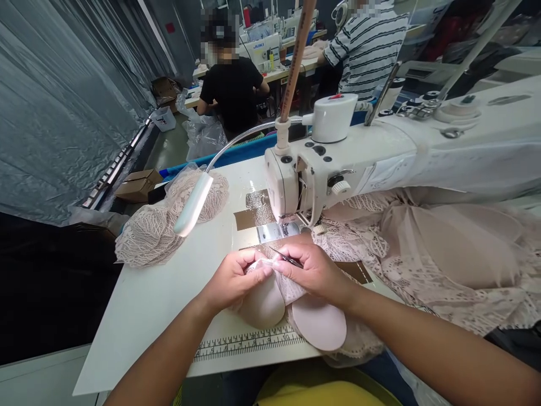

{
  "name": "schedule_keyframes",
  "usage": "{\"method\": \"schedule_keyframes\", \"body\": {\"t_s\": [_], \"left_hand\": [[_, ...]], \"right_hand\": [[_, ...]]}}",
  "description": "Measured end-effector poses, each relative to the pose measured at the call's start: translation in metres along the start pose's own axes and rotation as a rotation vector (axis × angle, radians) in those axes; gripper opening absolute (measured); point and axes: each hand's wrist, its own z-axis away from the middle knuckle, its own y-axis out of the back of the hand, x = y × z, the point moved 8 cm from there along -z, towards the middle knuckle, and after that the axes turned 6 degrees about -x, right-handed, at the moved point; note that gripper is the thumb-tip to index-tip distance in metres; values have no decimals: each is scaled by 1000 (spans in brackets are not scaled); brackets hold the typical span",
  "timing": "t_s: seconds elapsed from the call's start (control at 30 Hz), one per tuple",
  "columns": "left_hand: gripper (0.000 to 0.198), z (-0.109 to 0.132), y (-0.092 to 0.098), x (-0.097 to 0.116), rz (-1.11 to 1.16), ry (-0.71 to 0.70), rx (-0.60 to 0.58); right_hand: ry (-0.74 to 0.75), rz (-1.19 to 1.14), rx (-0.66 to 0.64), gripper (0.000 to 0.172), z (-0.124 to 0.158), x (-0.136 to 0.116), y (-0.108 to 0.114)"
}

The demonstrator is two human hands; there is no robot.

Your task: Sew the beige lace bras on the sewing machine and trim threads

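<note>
A beige bra (264,307) with smooth moulded cups and lace hangs over the table's front edge. My left hand (232,279) is closed, pinching the bra's upper edge between thumb and fingers. Close beside it, my right hand (315,270) pinches the same edge. A slim dark pointed tool (287,257), perhaps tweezers or thread snips, lies in my right hand's grip with its tip pointing left. Both hands are just in front of the sewing machine's needle area (287,225). The fabric between the fingertips is partly hidden.
A white sewing machine (338,146) stands behind my hands. Its lamp (194,206) arches over stacked lace pieces (147,237) at left. More beige lace garments (456,248) cover the right side. A ruler strip (253,344) runs along the front edge. Two people sit at machines beyond.
</note>
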Motion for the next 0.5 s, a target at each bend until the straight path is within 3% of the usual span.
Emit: {"method": "schedule_keyframes", "body": {"t_s": [0.23, 0.37, 0.5], "left_hand": [[17, -6, -5, 10, 5, -6, -7], [24, -5, -8, 5, 125, 56, -18], [25, -3, -1, -4, 233, 89, 23]], "right_hand": [[83, 118, 74, 15, 4, -11, 4], [73, 59, 82, 12, 3, -10, 8], [0, -58, 44, 31, 1, -1, 11]]}}
